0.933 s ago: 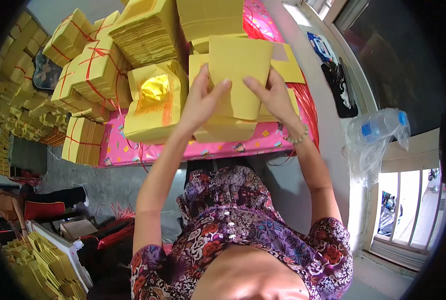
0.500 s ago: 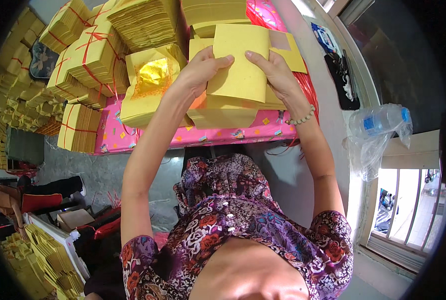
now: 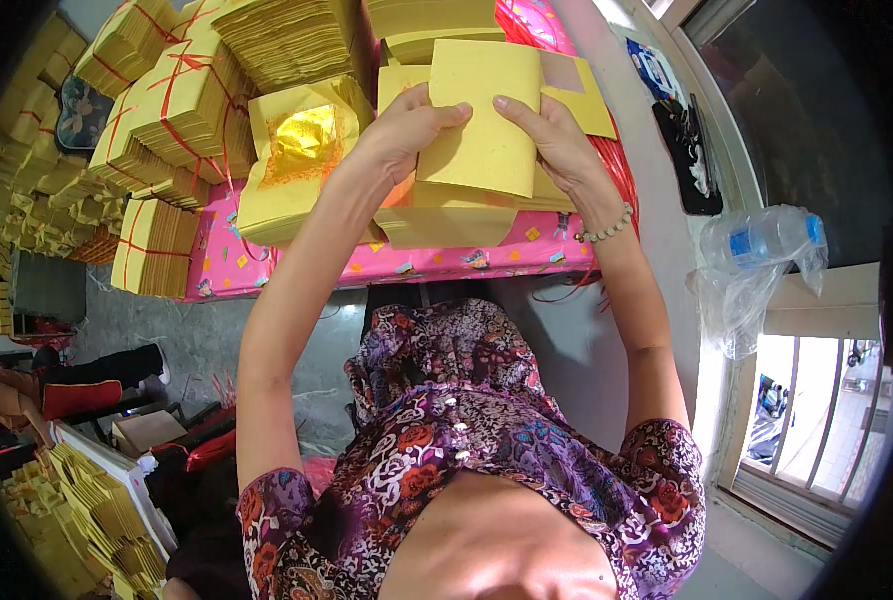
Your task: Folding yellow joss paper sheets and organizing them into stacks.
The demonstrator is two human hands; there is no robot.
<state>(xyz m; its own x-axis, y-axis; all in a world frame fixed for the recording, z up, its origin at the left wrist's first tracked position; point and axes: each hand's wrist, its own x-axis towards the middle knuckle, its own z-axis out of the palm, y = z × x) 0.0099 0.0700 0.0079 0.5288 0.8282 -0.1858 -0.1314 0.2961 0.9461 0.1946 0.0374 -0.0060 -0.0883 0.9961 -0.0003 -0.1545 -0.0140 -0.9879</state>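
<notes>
A sheaf of yellow paper sheets (image 3: 486, 75) is held up between my two hands, over a table with a pink patterned cover (image 3: 506, 262). My left hand (image 3: 406, 130) grips its left edge, thumb on the front face. My right hand (image 3: 556, 145) grips the right edge the same way. The fingers behind the sheaf are hidden, and so is its thickness. Below it lies a stack of yellow paper (image 3: 446, 225). Left of my left hand is another yellow stack (image 3: 266, 210), with a shiny gold foil sheet (image 3: 306, 140) on top.
Yellow paper bundles tied with red string (image 3: 191, 110) crowd the table's left side. Red strands (image 3: 614, 180) lie along the right edge. A plastic bottle (image 3: 776, 240) in a clear bag stands on the ledge near the barred window (image 3: 811, 410). Another person (image 3: 11, 395) is at far left.
Both hands keep their grip on the yellow paper sheaf. The sheaf has shifted very slightly upward in view, and the whole view has moved a little.
</notes>
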